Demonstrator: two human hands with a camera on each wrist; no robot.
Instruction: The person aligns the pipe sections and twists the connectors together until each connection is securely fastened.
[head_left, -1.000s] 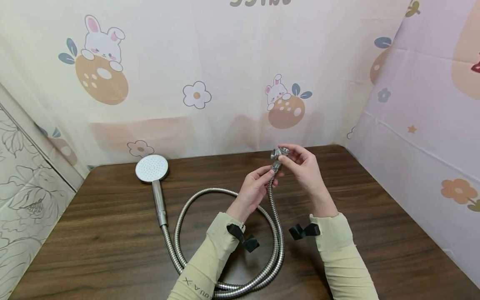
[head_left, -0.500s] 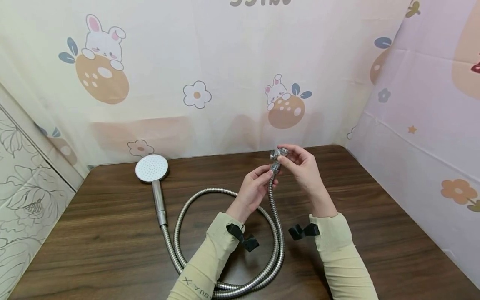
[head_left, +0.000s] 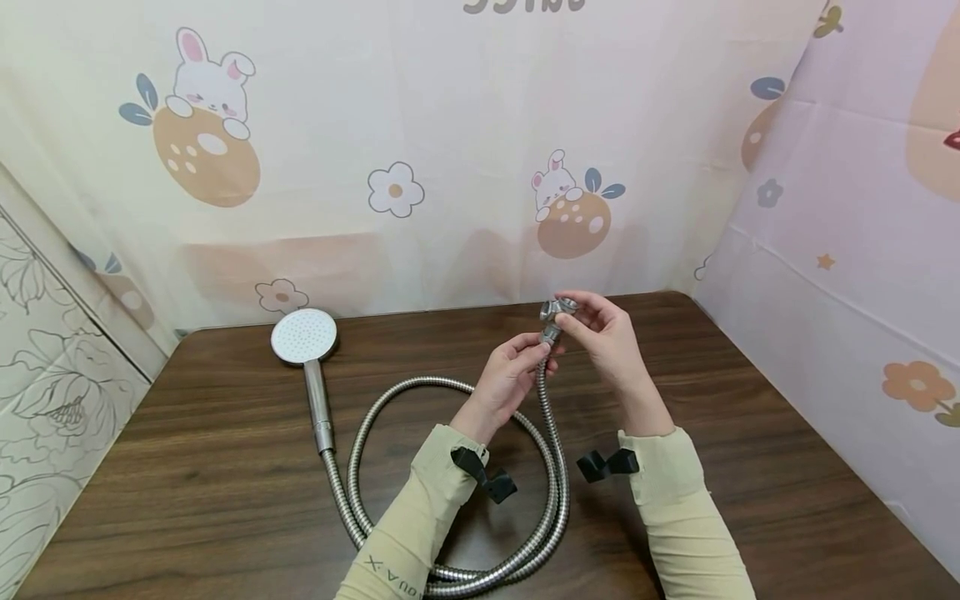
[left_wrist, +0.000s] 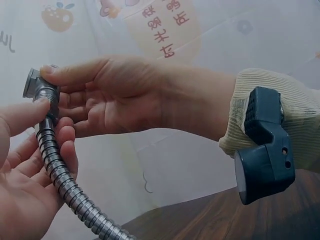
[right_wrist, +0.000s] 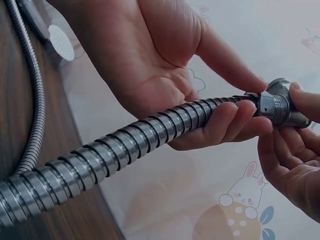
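In the head view my left hand point(head_left: 504, 382) pinches the end nut point(right_wrist: 266, 104) of a ribbed metal shower hose point(head_left: 551, 417) between thumb and fingers. My right hand point(head_left: 611, 337) grips a chrome tee fitting point(head_left: 550, 311) just above it, thumb in front and fingers behind. Threads point(right_wrist: 278, 107) show between nut and fitting in the right wrist view, with the two parts in line. The left wrist view has the fitting's open end point(left_wrist: 31, 84) facing left. From the hands the hose runs down toward the table, and its far end joins a shower head point(head_left: 303, 336).
The round white-faced shower head lies at the back left of the dark wooden table point(head_left: 187, 467). Loops of hose point(head_left: 420, 382) lie between it and the arms. A patterned curtain point(head_left: 450, 100) hangs close behind the table, and another point(head_left: 847, 317) along its right side.
Both hands keep their holds at nearly the same place. The fitting and hose end tilt very slightly; the shower head and hose loops stay put.
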